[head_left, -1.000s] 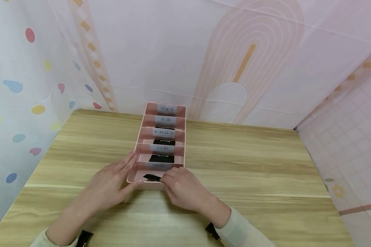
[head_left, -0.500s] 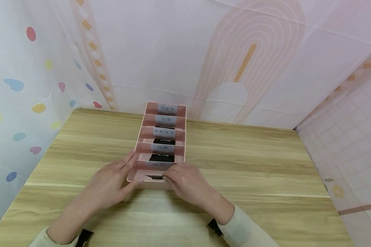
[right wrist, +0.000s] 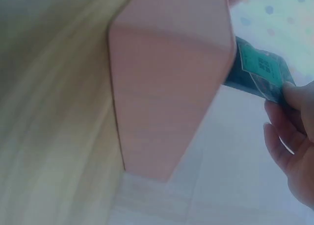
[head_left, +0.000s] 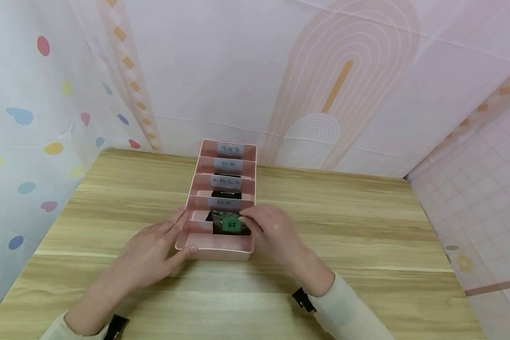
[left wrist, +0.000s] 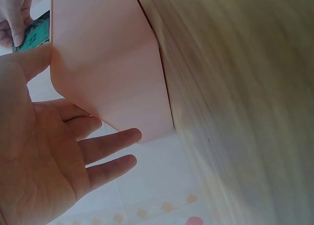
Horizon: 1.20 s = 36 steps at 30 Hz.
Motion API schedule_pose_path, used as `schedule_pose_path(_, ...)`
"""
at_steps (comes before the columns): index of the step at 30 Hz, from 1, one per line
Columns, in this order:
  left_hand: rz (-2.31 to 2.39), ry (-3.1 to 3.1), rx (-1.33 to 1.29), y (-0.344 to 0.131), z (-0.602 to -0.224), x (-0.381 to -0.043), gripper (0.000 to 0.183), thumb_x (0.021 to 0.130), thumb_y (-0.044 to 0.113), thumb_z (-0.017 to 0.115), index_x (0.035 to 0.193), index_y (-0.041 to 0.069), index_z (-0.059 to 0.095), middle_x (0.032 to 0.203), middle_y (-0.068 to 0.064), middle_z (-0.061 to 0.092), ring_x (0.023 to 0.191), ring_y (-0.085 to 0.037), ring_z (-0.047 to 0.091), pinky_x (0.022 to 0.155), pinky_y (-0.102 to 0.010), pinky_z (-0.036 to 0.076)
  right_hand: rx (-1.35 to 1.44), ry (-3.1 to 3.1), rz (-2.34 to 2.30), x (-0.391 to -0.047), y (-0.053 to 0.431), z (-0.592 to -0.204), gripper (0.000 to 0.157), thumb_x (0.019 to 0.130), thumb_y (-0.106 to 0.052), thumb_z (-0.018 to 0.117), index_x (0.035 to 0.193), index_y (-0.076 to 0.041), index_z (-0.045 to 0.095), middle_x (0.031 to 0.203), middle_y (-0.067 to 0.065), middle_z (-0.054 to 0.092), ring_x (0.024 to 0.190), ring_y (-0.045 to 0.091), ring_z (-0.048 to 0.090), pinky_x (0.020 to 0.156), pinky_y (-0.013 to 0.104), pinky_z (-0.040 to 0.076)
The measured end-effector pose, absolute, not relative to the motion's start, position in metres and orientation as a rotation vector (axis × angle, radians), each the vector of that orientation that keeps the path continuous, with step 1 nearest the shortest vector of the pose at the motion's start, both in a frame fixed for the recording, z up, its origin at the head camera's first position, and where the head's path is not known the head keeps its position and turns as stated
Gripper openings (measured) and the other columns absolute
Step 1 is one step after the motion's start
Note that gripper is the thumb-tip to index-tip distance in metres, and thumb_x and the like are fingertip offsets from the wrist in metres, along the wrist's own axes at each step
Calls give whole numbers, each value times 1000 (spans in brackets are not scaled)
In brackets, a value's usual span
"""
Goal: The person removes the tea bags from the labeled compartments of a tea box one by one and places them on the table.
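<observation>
A pink compartment box (head_left: 221,255), with labels in Chinese on its dividers, stands on the table. My right hand (head_left: 276,232) pinches the right end of a dark tea packet with a green label (head_left: 231,223), held above the front compartments. The right wrist view shows that packet (right wrist: 265,63) beyond the box's edge, between thumb and fingers. My left hand (head_left: 153,248) rests against the box's front left corner, thumb at the front rim and straight fingers along the left side. In the left wrist view its fingers (left wrist: 110,146) are spread beside the pink wall.
Dark packets (head_left: 226,194) lie in several compartments farther back. The wooden table (head_left: 344,245) extends on both sides of the box. A patterned cloth (head_left: 221,71) hangs behind it, with more cloth at left and right.
My right hand has lifted the tea packet out of the front compartment, moving up and slightly right. Its green label now faces the head camera. The left hand has stayed at the corner.
</observation>
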<state>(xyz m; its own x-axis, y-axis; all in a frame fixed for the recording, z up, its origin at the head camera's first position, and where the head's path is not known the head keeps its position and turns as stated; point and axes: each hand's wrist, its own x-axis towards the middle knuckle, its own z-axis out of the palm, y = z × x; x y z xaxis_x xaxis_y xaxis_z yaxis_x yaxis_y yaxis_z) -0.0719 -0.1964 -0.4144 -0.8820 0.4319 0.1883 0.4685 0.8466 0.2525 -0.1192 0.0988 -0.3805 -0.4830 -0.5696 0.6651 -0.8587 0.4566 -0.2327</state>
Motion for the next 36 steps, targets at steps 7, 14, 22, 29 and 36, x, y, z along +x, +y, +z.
schedule_pose_path(7, -460, -2879, -720, -196, -414, -72, 82, 99, 47, 68, 159, -2, 40, 162, -22, 41, 130, -44, 60, 104, -61, 50, 1086, -2156, 858, -130, 112, -370, 18, 84, 3, 84, 98, 2, 72, 87, 10, 74, 74, 19, 70, 65, 27, 59)
schedule_pose_path(14, -463, -2887, -723, -196, -413, -71, 81, 100, 46, 68, 157, -5, 42, 162, -23, 41, 129, -45, 60, 104, -60, 51, 986, -2145, 966, -137, 129, -362, 19, 82, 6, 85, 94, 4, 70, 83, 12, 72, 71, 20, 69, 62, 29, 60)
schedule_pose_path(22, -458, -2893, -728, -196, -411, -70, 82, 100, 47, 68, 158, -4, 41, 163, -23, 40, 130, -45, 60, 104, -61, 50, 951, -2117, 976, -145, 143, -358, 15, 83, 8, 83, 94, 4, 72, 85, 13, 73, 73, 22, 69, 63, 30, 59)
schedule_pose_path(29, -458, -2893, -732, -196, -411, -69, 82, 101, 49, 66, 159, -3, 39, 163, -22, 40, 131, -43, 60, 104, -60, 50, 864, -2162, 1024, -154, 158, -360, 7, 90, 9, 76, 97, 7, 75, 83, 16, 75, 67, 22, 68, 58, 34, 57)
schedule_pose_path(36, -466, -2907, -729, -196, -410, -70, 82, 101, 48, 66, 159, -3, 39, 162, -23, 40, 132, -43, 58, 105, -60, 50, 773, -2187, 1054, -167, 170, -368, 6, 93, 8, 73, 98, 9, 76, 85, 17, 76, 65, 24, 68, 60, 24, 54)
